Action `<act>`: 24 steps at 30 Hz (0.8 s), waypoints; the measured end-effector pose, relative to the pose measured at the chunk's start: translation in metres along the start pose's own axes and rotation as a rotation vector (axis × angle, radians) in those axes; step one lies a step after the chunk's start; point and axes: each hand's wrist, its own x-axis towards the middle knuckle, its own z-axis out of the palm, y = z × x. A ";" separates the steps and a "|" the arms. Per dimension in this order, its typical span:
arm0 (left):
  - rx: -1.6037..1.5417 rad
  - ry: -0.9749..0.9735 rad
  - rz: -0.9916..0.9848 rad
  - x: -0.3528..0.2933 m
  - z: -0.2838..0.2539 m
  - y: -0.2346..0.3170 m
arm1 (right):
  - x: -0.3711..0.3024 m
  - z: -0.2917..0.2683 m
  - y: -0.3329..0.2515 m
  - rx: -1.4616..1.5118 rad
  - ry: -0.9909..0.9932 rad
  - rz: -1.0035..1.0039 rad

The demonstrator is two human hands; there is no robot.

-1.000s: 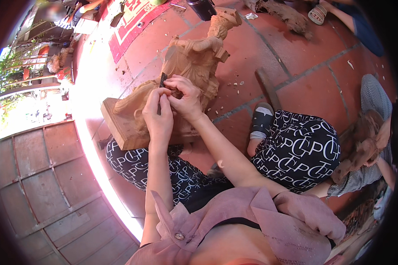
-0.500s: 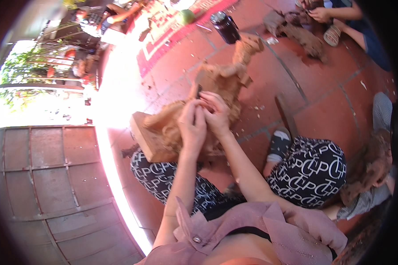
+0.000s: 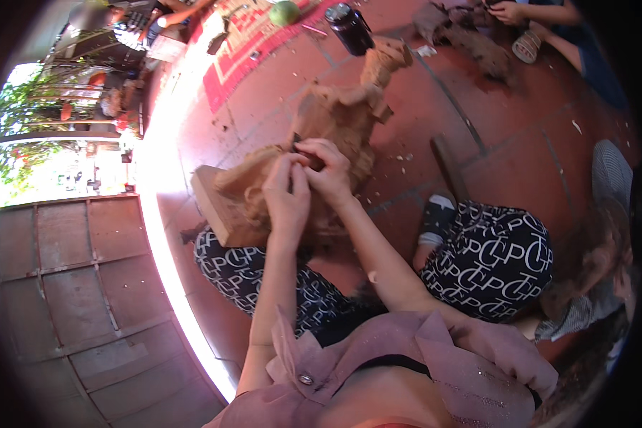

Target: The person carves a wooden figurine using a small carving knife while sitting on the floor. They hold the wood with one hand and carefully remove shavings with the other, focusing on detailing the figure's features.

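Note:
A light-brown wooden carving point(image 3: 335, 114) with a thick flat base point(image 3: 210, 207) lies slanted across my lap, its narrow end pointing away to the upper right. My left hand point(image 3: 287, 191) rests on its middle, fingers bent and pressed together; whatever they hold is hidden. Right beside it, my right hand point(image 3: 327, 170) is closed with a small dark piece point(image 3: 296, 140) at the fingertips, against the carving's surface. The piece's kind is too small to make out. The two hands' fingertips almost meet.
A dark lidded jar point(image 3: 349, 30) stands past the carving's far end on red floor tiles point(image 3: 464, 178). Further off lie a red patterned mat point(image 3: 225, 78) and a green round fruit point(image 3: 284, 13). At upper right, another person's hands point(image 3: 510, 13) are near brown carved pieces point(image 3: 478, 50).
The whole scene has shifted slightly left and up in the picture. My hands stay together on the carving, with fingers slightly moved; the dark piece is still at the fingertips.

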 end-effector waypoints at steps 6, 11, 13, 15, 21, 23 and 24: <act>-0.030 0.024 -0.007 -0.002 0.006 0.003 | 0.001 0.002 -0.010 0.083 0.071 0.064; -0.089 -0.008 -0.022 0.005 0.009 0.002 | 0.005 0.003 -0.010 0.058 0.131 0.050; -0.061 -0.021 -0.030 0.006 0.007 0.001 | 0.004 0.004 -0.007 0.036 0.112 0.027; 0.007 -0.029 -0.038 0.003 0.002 0.005 | 0.002 0.003 -0.004 0.024 0.056 0.018; -0.099 0.015 0.000 0.012 0.015 0.002 | 0.009 0.004 -0.001 0.239 0.129 0.170; -0.037 -0.006 -0.031 0.007 0.006 0.006 | 0.005 0.003 -0.004 0.106 0.085 0.100; -0.006 -0.017 -0.044 0.005 0.003 0.007 | 0.003 0.001 -0.004 0.055 0.045 0.051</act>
